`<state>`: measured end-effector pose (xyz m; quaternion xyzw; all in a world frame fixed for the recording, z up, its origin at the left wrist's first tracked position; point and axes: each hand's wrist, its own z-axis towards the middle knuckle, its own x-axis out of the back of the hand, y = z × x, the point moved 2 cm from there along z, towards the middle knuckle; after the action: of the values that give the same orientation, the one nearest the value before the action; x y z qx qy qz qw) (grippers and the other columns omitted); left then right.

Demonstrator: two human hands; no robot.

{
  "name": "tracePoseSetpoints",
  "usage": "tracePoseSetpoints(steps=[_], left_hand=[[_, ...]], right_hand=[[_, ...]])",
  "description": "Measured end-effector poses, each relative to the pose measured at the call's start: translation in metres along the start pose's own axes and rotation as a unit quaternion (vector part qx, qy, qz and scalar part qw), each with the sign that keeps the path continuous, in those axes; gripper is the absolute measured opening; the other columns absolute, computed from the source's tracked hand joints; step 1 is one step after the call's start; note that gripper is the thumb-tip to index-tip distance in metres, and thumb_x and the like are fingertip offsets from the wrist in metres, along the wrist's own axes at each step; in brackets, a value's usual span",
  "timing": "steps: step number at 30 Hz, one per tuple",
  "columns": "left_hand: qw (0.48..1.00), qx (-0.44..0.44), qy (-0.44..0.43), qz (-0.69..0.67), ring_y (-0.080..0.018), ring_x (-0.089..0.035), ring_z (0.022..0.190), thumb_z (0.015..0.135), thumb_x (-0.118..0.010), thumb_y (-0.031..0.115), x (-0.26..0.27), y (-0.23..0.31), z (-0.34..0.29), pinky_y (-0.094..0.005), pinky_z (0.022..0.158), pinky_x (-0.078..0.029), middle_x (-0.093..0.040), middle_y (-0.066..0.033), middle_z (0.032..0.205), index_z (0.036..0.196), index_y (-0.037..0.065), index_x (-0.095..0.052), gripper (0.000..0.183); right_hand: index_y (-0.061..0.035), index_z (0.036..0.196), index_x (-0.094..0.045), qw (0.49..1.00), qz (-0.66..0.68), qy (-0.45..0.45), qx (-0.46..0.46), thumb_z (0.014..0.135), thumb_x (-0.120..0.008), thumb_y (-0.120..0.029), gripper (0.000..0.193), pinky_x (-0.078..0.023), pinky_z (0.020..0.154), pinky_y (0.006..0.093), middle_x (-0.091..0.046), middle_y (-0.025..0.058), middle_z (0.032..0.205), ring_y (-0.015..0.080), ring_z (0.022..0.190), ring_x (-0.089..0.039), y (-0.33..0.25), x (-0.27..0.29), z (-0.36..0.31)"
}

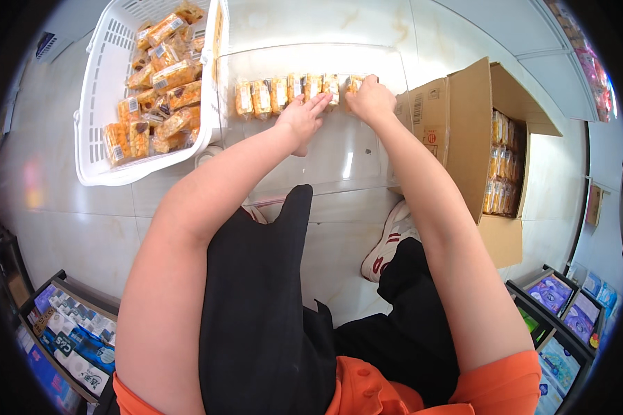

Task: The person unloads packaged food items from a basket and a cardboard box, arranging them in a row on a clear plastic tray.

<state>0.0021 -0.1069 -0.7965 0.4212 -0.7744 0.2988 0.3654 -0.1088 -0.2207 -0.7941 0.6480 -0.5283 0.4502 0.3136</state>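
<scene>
The right hand [371, 104] grips one film-wrapped snack packet [354, 85]; the left hand [302, 122], fingers extended, touches the packet row [262, 99] ahead of it (white basket [90, 124] further left).

Room betw. forearms [249, 158], near side of pack row [278, 95]; white basket [97, 111] blocks L, open carton [469, 138] blocks R.

A shop, it seems: 1 dark rack [55, 367] at the tiled floor's [346, 242] near left corner and another rack [549, 319] at its near right hold packaged goods [79, 366]; bright packets [590, 69] show at its far right corner, and a carton [468, 124] holds rows of identical wrapped snacks [502, 162].
</scene>
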Motion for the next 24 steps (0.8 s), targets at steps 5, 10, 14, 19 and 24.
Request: tracePoseSetpoints(steps=[5,10,14,19,24], left_hand=[[1.000,-0.003,-0.002,0.006,-0.0236,-0.007,0.140,0.072,-0.057,0.036,0.001,0.001,0.002,-0.0410,0.109,-0.020,0.001,-0.0187,0.150,0.133,0.010,-0.043,0.067],[1.000,-0.001,-0.019,0.010,-0.0246,-0.008,0.140,0.073,-0.058,0.035,0.001,0.002,0.000,-0.0408,0.109,-0.020,0.001,-0.0191,0.150,0.138,0.012,-0.035,0.073],[1.000,0.005,0.001,0.005,-0.0254,-0.009,0.140,0.074,-0.058,0.031,0.003,0.004,0.002,-0.0421,0.109,-0.020,0.000,-0.0185,0.150,0.142,0.013,-0.027,0.077],[0.997,-0.007,0.051,0.058,-0.0241,-0.012,0.139,0.074,-0.058,0.026,0.017,0.011,0.011,-0.0454,0.109,-0.020,-0.004,-0.0155,0.151,0.143,0.012,-0.021,0.080],[0.995,-0.029,0.038,0.086,-0.0201,-0.013,0.139,0.075,-0.059,0.029,0.019,0.011,0.030,-0.0466,0.109,-0.019,-0.006,-0.0088,0.152,0.144,0.011,-0.020,0.081]], right_hand=[[0.0055,0.115,-0.033,0.987,0.143,0.075,0.003,0.079,-0.056,-0.024,0.052,-0.045,0.088,0.0414,-0.054,0.0275,0.109,0.0383,0.097,-0.059,0.023,-0.041,0.017],[0.0013,0.118,-0.028,0.956,0.294,-0.005,-0.009,0.078,-0.056,-0.022,0.054,-0.044,0.086,0.0414,-0.056,0.0285,0.105,0.0390,0.097,-0.058,0.037,-0.048,0.029],[-0.0011,0.120,-0.028,0.924,0.381,0.021,0.015,0.078,-0.056,-0.022,0.055,-0.044,0.085,0.0396,-0.057,0.0275,0.103,0.0367,0.096,-0.059,0.044,-0.053,0.025],[-0.0013,0.125,-0.027,0.949,0.311,0.014,0.043,0.079,-0.058,-0.023,0.060,-0.044,0.088,0.0403,-0.052,0.0238,0.114,0.0359,0.105,-0.054,0.049,-0.053,0.023],[0.0012,0.131,-0.026,0.996,0.075,-0.036,0.040,0.081,-0.057,-0.025,0.065,-0.044,0.092,0.0394,-0.040,0.0203,0.129,0.0318,0.116,-0.048,0.027,-0.033,0.009]])
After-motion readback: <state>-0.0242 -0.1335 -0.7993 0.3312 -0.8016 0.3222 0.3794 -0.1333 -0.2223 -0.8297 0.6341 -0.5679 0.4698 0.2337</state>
